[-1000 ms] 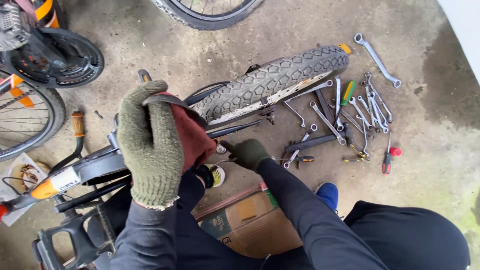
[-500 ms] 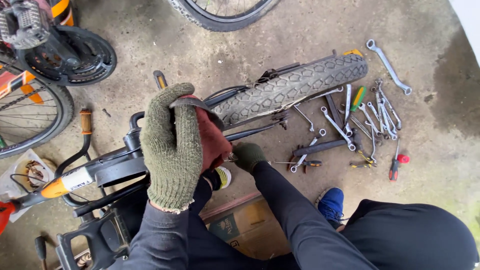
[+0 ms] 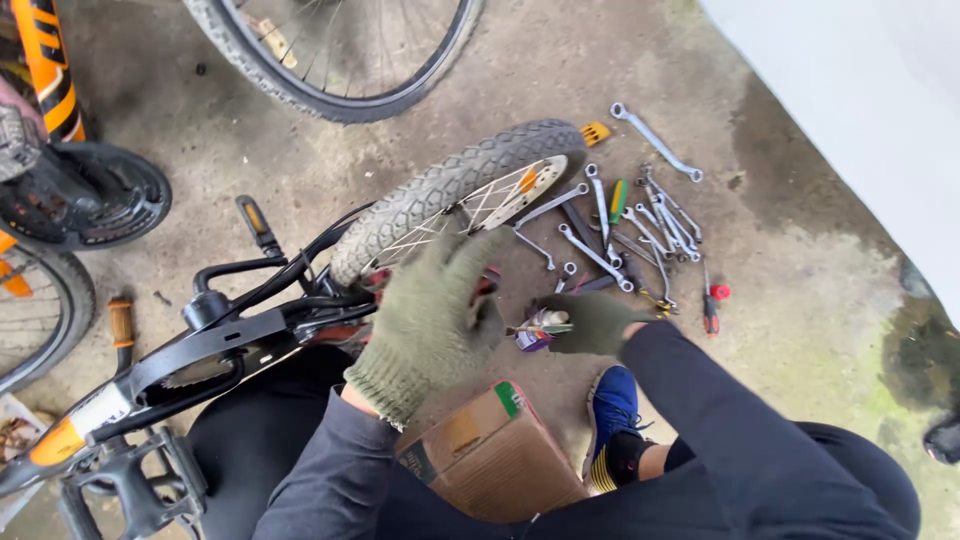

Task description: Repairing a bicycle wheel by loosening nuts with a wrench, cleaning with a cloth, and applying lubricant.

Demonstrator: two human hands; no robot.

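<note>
Down low, our right hand point(image 3: 592, 322) closes its gloved fingers on a small purple-white tube point(image 3: 537, 330) — just beside the left hand point(image 3: 432, 312), spread open, holding nothing, above the small bike wheel point(image 3: 450, 190) — wrenches point(image 3: 640, 225) lie near.

Wrenches point(image 3: 640, 225) and wheel point(image 3: 450, 195) crowd the concrete floor point(image 3: 800, 290) ahead.
</note>
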